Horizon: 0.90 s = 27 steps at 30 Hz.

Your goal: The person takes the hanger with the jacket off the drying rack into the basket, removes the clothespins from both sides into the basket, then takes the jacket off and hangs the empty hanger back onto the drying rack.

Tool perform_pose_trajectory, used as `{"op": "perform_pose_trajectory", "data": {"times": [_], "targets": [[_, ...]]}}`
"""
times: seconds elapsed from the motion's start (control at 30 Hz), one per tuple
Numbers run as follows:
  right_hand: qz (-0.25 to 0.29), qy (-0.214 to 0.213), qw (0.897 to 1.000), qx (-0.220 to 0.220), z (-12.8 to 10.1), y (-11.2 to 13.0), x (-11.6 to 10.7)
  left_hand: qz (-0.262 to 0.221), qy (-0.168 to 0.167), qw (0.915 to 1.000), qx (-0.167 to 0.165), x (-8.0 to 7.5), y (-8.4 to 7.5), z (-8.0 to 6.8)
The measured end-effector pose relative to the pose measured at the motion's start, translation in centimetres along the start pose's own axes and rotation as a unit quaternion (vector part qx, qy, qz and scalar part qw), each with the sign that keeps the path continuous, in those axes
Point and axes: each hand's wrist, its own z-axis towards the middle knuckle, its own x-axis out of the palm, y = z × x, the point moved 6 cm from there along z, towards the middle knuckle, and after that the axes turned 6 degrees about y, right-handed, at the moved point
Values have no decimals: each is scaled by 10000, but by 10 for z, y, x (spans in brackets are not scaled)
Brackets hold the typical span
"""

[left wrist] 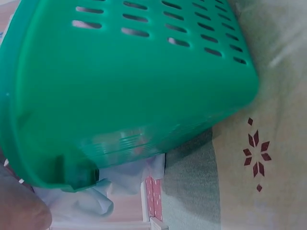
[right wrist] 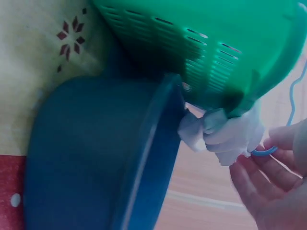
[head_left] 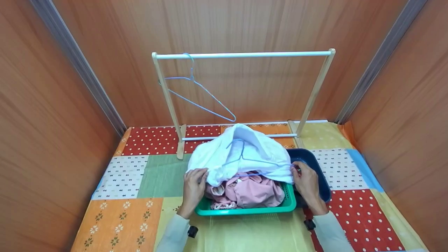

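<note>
A white garment (head_left: 210,157) lies spread over the back of a green basket (head_left: 245,211), with a blue wire clothes hanger (head_left: 242,154) lying over its opening. My left hand (head_left: 195,187) pinches the garment's near left edge. At the other side, my right hand (head_left: 306,180) holds the hanger's right end; in the right wrist view, thumb and fingers close around the blue wire (right wrist: 264,152) beside bunched white cloth (right wrist: 235,136). Only a blurred bit of the left hand (left wrist: 21,206) shows in its wrist view. Pink clothing (head_left: 257,192) fills the basket's front.
Behind the basket stands a rack with a white top rail (head_left: 259,54) and wooden posts. Another blue hanger (head_left: 210,94) hangs at its left end. A dark blue tub (head_left: 323,185) sits right of the basket. Patchwork cloth (head_left: 168,175) covers the surface; wood-grain walls enclose it.
</note>
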Motion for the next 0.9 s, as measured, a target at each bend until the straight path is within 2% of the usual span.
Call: {"op": "perform_pose_trajectory", "data": {"times": [0.2,0.5,0.73,0.9], "targets": [[197,21,9987,-470,2,11,-5,-81,109,9998,-138,-2,2,0],[308,-211,9936,-1066,3,21,-13,-113,296,9989,-344,-4,2,2],[492,-258,9916,-1165,4,27,-16,-185,281,9988,-359,-6,2,0],[494,-447,9906,-1198,4,30,-19,-217,263,9990,-301,-8,1,0]]}}
